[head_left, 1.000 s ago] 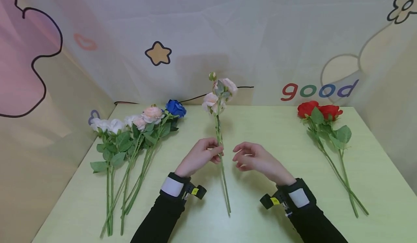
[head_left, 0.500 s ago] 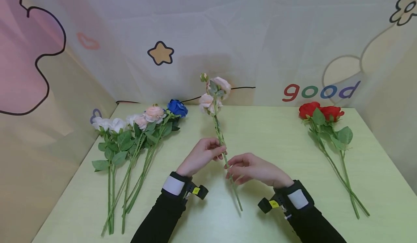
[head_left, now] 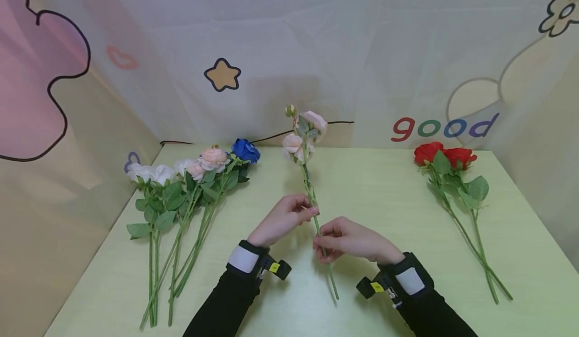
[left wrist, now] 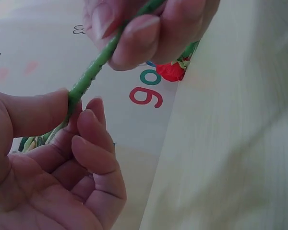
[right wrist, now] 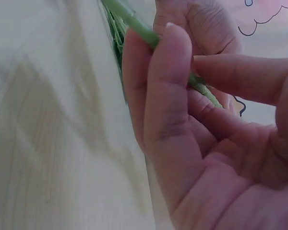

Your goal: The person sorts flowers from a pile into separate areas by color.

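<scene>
A pale pink flower (head_left: 313, 123) with two blooms, a bud and a long green stem stands nearly upright over the middle of the table, leaning slightly left at the top. My left hand (head_left: 286, 217) pinches its stem about halfway down, between thumb and fingers. Just below, my right hand (head_left: 355, 237) holds the same stem with thumb and fingertips, and the lower end sticks out beneath it. In the left wrist view the green stem (left wrist: 93, 72) runs from one hand to the other. The right wrist view has the stem (right wrist: 134, 21) crossing behind the right fingers.
Left on the pale table (head_left: 380, 186) lie several flowers: white roses (head_left: 160, 174), pink flowers (head_left: 212, 158) and a blue rose (head_left: 245, 150), stems toward the front. Two red roses (head_left: 459, 156) with crossed stems lie at the right. A printed cloth (head_left: 289, 40) hangs behind.
My right hand has moved left and down and now holds the lower stem, which it did not touch a second ago. The stem's lower end has swung right. My left hand keeps its grip.
</scene>
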{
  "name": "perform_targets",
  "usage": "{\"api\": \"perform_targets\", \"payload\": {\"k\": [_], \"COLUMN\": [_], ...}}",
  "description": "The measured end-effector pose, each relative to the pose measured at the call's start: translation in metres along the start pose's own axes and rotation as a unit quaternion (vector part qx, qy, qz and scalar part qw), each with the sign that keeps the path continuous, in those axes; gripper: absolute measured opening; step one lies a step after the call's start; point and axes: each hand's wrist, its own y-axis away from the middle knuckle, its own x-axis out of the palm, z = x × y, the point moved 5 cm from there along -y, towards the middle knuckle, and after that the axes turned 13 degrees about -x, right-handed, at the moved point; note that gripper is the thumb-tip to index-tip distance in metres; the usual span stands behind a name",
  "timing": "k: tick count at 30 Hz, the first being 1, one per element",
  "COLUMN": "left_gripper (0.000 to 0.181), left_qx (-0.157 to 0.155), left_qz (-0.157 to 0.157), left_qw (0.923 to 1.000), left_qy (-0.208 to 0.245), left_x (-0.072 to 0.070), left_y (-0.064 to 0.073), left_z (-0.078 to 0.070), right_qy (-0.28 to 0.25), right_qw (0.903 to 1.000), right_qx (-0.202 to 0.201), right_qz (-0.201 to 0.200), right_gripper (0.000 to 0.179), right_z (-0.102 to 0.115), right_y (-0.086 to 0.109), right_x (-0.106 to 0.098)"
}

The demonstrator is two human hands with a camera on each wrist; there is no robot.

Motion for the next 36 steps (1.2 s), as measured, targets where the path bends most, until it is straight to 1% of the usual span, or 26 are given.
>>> {"api": "perform_targets", "payload": {"k": [7,12,21,26,31,36], "left_gripper": [0.022,0.023,0.026,0.029,0.032,0.038], "left_qx": [-0.003,-0.001,-0.001,0.0,0.009,0.028], "left_qz": [0.016,0.016,-0.002,-0.013,-0.023,-0.041], "left_qw": [0.9999,0.9997,0.9978,0.9958,0.9958,0.9965], "left_qy": [-0.006,-0.017,-0.066,-0.091,-0.088,-0.067], "left_x": [0.003,0.004,0.003,-0.001,-0.004,-0.005], "left_y": [-0.002,-0.001,-0.002,-0.002,-0.002,0.001], "left_z": [0.003,0.003,0.003,0.004,0.002,0.0], "right_qy": [0.041,0.051,0.057,0.064,0.063,0.067], "right_qw": [0.9991,0.9986,0.9982,0.9978,0.9978,0.9972], "right_qx": [0.006,0.009,0.008,0.009,0.006,0.011], "right_qz": [-0.006,-0.009,-0.014,-0.016,-0.02,-0.03], "right_gripper": [0.027,0.026,0.027,0.026,0.027,0.026], "right_z": [0.003,0.005,0.007,0.009,0.01,0.007], "right_y": [0.002,0.004,0.006,0.006,0.009,0.019], "right_x": [-0.001,-0.002,-0.003,-0.004,-0.007,-0.012]}}
